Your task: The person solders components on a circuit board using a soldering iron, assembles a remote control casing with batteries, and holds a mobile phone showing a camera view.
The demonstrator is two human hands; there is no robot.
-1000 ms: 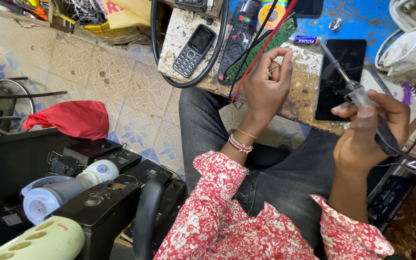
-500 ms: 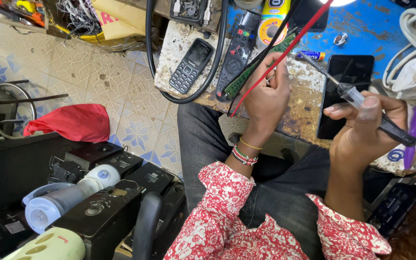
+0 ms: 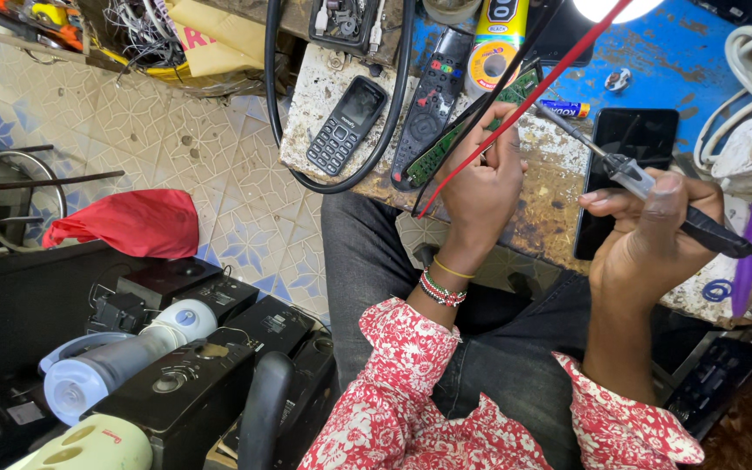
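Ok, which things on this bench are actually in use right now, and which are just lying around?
In use:
- green circuit board under the left hand
- soldering iron with black cable in the right hand

Lying about:
- black keypad phone
- black remote control
- dark flat smartphone
- red cloth on the floor
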